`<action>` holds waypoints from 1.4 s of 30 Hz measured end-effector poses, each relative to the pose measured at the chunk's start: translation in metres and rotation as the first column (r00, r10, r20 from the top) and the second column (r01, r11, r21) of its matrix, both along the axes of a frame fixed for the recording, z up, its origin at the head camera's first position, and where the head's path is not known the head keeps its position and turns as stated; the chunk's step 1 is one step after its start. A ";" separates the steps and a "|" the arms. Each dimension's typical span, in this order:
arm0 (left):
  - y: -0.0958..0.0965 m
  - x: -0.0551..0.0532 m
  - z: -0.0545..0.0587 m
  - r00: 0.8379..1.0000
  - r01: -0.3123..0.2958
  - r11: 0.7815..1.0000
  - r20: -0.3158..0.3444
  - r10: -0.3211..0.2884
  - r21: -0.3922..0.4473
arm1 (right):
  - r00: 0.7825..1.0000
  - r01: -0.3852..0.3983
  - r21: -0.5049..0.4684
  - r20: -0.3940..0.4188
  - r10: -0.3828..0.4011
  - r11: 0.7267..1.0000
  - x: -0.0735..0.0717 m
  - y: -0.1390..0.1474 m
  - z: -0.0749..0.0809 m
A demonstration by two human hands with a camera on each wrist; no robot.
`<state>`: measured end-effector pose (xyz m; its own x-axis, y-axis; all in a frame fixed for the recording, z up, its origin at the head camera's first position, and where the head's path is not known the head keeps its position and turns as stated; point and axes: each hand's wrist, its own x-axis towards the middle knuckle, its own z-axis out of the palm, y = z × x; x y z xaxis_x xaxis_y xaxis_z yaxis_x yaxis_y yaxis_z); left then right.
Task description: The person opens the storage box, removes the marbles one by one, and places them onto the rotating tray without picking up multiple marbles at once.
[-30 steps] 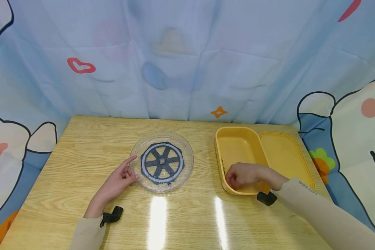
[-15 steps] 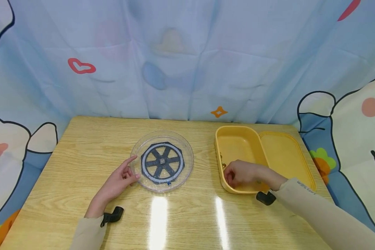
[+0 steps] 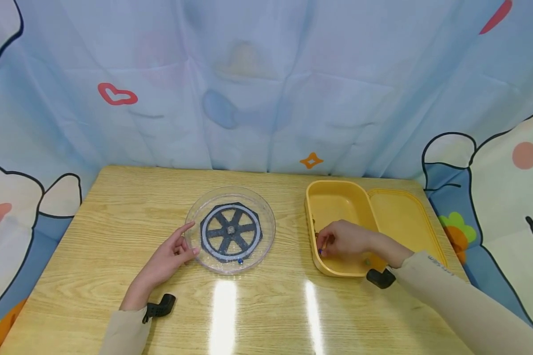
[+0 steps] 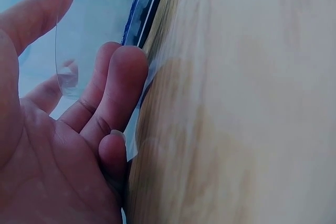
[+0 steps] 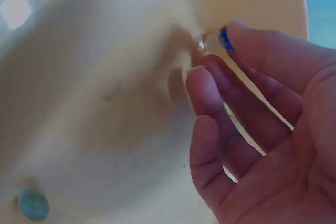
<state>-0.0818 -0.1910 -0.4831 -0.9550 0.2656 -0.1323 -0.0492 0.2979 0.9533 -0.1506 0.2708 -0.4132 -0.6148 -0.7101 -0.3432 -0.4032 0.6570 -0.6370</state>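
Observation:
My left hand (image 3: 172,254) rests against the left side of a clear round dish (image 3: 268,217), index finger and thumb spread along its rim. In the left wrist view, fingers (image 4: 126,82) lie against the dish's transparent wall. A dark six-spoked wheel shape (image 3: 217,250) with a pale ring shows in the dish, and a small blue marble (image 3: 240,261) lies near its front edge. Inside a yellow plastic box (image 3: 341,270), my right hand (image 3: 344,239) pinches a blue-and-clear glass marble (image 5: 224,39) between thumb and fingertips, close to the left wall.
A green marble (image 5: 33,204) lies on the box floor, below the right wrist. Small amber pieces line the box's left wall. A flat yellow lid (image 3: 410,222) lies right of the box on the wooden table (image 3: 266,305). A printed curtain (image 3: 266,123) hangs behind.
Within the box, my right hand has shifted slightly back from the front corner and lifted, and a blue marble now shows at its fingertips. The left hand and dish stay put.

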 end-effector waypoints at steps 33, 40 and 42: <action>-0.002 0.002 -0.004 1.000 -0.011 1.000 0.006 0.011 -0.015 | 0.979 0.189 -0.242 -0.027 -0.202 0.952 -0.012 -0.066 0.052; -0.001 0.001 -0.003 1.000 -0.012 1.000 -0.003 0.012 -0.010 | 0.991 0.126 -0.332 0.005 -0.132 0.935 -0.011 -0.108 0.033; -0.001 0.001 -0.003 1.000 -0.010 1.000 -0.006 0.010 -0.008 | 0.993 0.110 -0.338 0.011 -0.113 0.935 -0.011 -0.116 0.027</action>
<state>-0.0808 -0.1919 -0.4861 -0.9582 0.2555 -0.1285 -0.0463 0.3048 0.9513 -0.1612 0.1547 -0.3861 -0.6989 -0.7096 -0.0894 -0.3459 0.4448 -0.8261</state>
